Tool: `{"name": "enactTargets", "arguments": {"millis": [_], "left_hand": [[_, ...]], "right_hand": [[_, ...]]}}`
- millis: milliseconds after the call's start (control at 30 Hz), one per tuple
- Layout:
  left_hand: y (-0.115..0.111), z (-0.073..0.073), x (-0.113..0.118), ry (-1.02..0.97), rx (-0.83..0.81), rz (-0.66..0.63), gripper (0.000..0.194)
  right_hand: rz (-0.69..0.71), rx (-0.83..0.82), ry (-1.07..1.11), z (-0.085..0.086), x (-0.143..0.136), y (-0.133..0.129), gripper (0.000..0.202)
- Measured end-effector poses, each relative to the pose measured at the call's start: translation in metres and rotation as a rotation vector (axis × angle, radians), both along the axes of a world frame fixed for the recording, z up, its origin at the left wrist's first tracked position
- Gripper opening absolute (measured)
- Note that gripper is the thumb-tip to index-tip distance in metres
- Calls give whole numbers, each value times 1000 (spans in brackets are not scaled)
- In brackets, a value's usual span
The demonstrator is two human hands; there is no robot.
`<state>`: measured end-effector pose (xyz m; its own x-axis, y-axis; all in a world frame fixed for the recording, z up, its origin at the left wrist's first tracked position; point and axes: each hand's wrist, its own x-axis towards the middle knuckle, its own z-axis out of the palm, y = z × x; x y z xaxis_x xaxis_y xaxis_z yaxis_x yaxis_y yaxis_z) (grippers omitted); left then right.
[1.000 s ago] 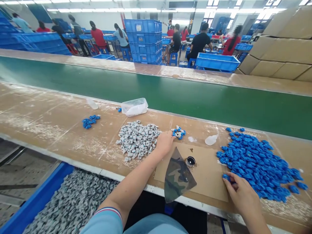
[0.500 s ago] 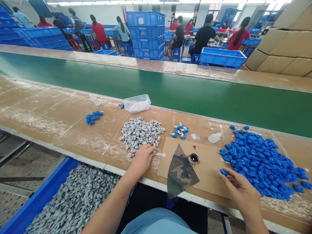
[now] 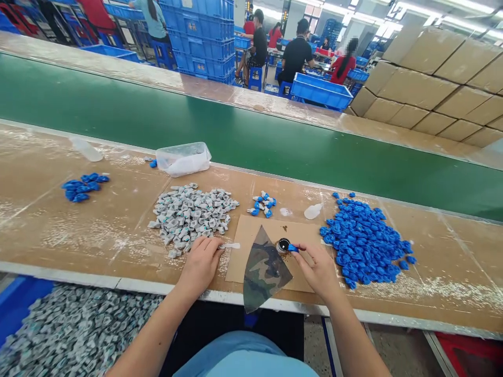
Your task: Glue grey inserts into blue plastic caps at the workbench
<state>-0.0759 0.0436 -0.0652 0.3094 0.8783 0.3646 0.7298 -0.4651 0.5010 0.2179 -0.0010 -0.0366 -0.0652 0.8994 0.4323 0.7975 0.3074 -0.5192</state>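
Observation:
My right hand (image 3: 317, 266) pinches a small blue plastic piece (image 3: 293, 247) at the rim of a little round jar (image 3: 283, 245) of dark liquid. My left hand (image 3: 202, 264) is closed at the front edge of a heap of small grey pieces (image 3: 192, 212), and a flat white strip (image 3: 231, 245) sticks out from its fingertips. Between the hands, a camouflage cloth piece (image 3: 263, 272) lies on a cardboard sheet (image 3: 231, 267) and hangs over the table edge. Right of the jar is a large pile of blue pieces (image 3: 365, 241).
Several blue-and-white pieces (image 3: 263, 203), a white squeeze bottle (image 3: 313, 211), a clear plastic tub (image 3: 184, 159) and another bottle (image 3: 86, 149) stand or lie behind. A green conveyor belt (image 3: 251, 136) runs beyond. A blue crate (image 3: 23, 298) of grey pieces sits below left.
My right hand has moved left from beside the blue pile to the jar, carrying the blue piece. My left hand stays by the grey heap with the white strip. The view has turned right.

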Motion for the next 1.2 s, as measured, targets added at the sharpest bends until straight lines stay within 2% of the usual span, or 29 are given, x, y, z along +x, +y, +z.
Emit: {"name": "enactTargets", "arguments": {"millis": [167,333,600,733,867,1033,1200], "left_hand": [[-6,4,7,-203,-28,80,13],[-10,7,21,-390,-164,25,14],[-17,3,41,-661,-418,-47,19],[-20,0,55,-847,-650,-40,23],[-26,3,73,-987,-832,-64,28],[-31,7,90,-1091,-939,-147,33],[-33,8,93,-1051,-949,-225,28]], "right_hand": [[58,19,-98,0,0,6,16],[75,15,-122,2,1,7,16],[73,21,-112,6,0,5,16],[40,-26,-23,7,0,0,14],[24,-73,176,11,-9,-10,14],[113,-103,303,11,-28,-19,14],[190,-109,306,7,-31,-18,14]]}}
